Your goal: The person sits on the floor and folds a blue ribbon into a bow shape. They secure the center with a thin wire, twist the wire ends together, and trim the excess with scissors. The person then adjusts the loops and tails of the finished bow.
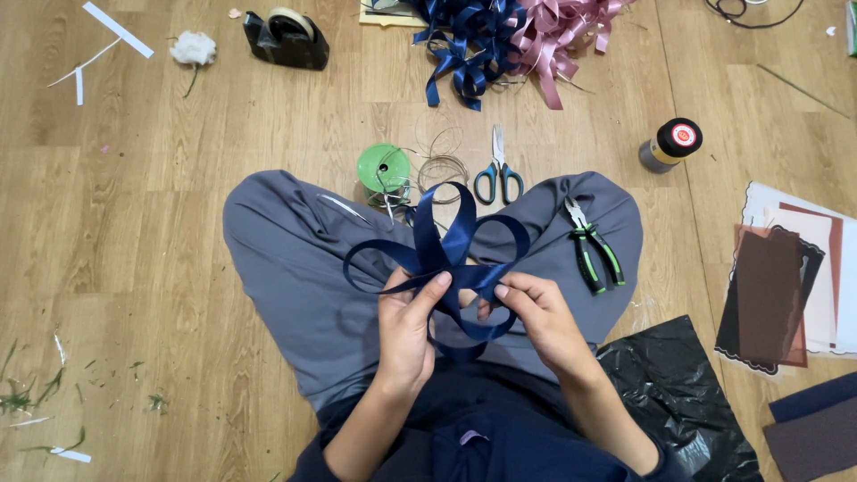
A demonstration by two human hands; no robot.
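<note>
A navy blue satin ribbon (pixel 446 245) is folded into several loops like a bow and held over my lap. My left hand (pixel 406 326) pinches the middle of the loops, thumb on top. My right hand (pixel 540 321) grips the ribbon from the right side, fingers curled around the centre and a lower loop. I sit cross-legged in grey trousers (pixel 286 259) on a wooden floor.
Green-handled pliers (pixel 594 250) lie on my right knee. On the floor ahead are scissors (pixel 498 170), a green wire spool (pixel 384 171) with loose wire, a tape dispenser (pixel 287 37), blue and pink ribbon bows (pixel 509 40), a glue bottle (pixel 671 145). Card sheets (pixel 786 286) and a black bag (pixel 678 393) lie right.
</note>
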